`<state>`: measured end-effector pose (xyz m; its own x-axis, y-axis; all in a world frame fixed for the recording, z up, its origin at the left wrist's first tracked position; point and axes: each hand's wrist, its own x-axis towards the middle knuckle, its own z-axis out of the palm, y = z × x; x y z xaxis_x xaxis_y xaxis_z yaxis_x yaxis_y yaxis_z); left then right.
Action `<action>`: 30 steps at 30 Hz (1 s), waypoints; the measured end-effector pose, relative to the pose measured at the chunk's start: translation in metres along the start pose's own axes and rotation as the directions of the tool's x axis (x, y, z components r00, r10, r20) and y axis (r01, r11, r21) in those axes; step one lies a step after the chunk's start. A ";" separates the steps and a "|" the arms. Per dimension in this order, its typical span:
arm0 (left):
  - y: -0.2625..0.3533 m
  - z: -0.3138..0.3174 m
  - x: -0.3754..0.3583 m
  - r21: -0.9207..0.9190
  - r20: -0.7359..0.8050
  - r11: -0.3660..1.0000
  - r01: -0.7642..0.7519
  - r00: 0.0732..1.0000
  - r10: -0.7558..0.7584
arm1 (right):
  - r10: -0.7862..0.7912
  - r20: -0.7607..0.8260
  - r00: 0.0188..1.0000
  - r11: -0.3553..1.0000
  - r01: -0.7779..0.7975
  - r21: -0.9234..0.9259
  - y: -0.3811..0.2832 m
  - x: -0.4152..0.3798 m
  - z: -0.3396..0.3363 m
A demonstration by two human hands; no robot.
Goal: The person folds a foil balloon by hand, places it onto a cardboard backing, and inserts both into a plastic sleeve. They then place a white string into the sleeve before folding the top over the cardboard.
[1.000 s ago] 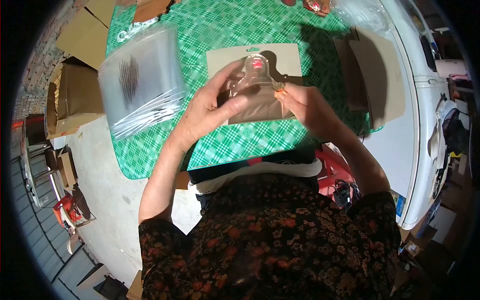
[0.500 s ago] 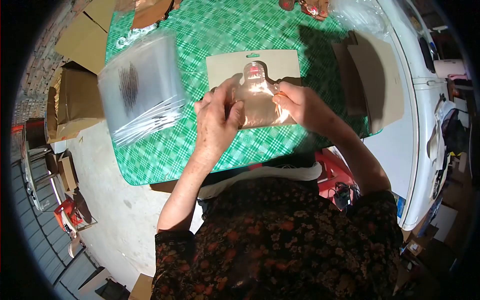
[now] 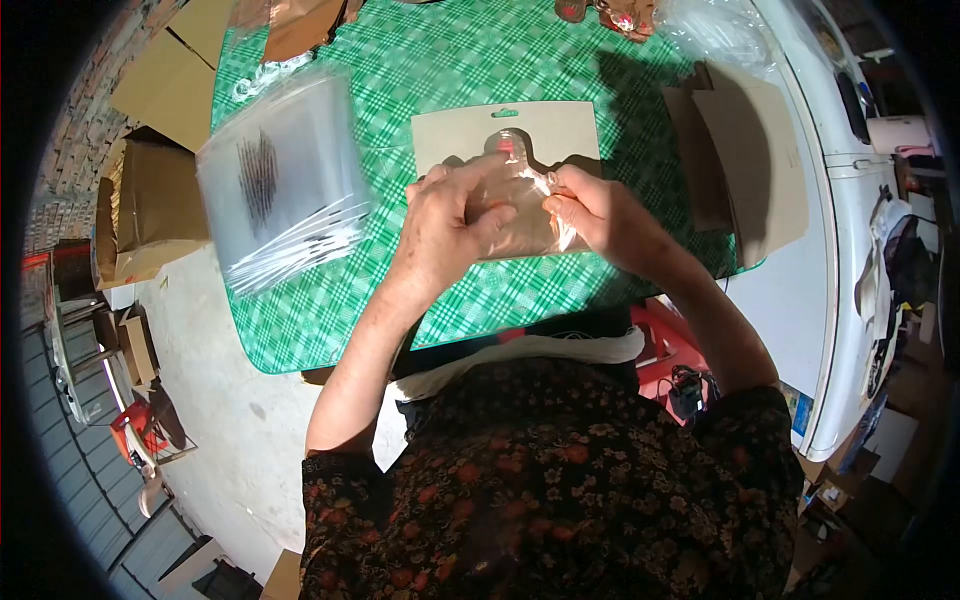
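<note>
A beige card with a hang hole at its top edge lies on the green checked tablecloth. On it rests a shiny, brownish clear-wrapped item with a narrow neck and a red mark. My right hand pinches the item's right shoulder between thumb and fingers. My left hand lies over the item's left side, its thumb and fingers apart on the surface.
A stack of clear plastic sleeves is on the table's left. Cardboard sheets lie at the right, with clear plastic behind. Brown wrapped pieces sit at the far left edge. An open carton stands left of the table.
My left hand has moved right over the item, its fingers and thumb reaching further across it. My right hand keeps its pinch almost in place.
</note>
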<state>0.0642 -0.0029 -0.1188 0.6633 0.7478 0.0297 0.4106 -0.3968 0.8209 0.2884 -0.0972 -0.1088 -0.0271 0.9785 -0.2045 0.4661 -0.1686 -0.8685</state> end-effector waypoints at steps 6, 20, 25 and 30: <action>-0.002 -0.003 0.002 -0.213 0.084 0.968 0.131 0.990 -0.115 | -0.034 -0.022 0.999 0.999 0.035 0.035 0.004 -0.002 0.003; 0.011 -0.011 0.002 -0.268 0.154 0.953 0.140 0.983 -0.101 | 0.035 0.049 0.998 0.985 -0.043 0.170 -0.002 -0.006 -0.002; 0.005 -0.012 0.005 0.018 0.132 1.000 -0.021 0.991 0.018 | 0.021 0.044 0.999 0.985 -0.028 0.169 -0.002 -0.007 -0.001; -0.005 -0.006 0.012 -0.002 0.078 0.997 -0.081 0.994 0.081 | 0.040 0.037 0.998 0.982 -0.047 0.184 -0.001 -0.006 -0.001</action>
<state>0.0663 0.0113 -0.1195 0.7412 0.6692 0.0518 0.3540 -0.4554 0.8169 0.2890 -0.1033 -0.1062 -0.0410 0.9658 -0.2560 0.2963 -0.2329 -0.9262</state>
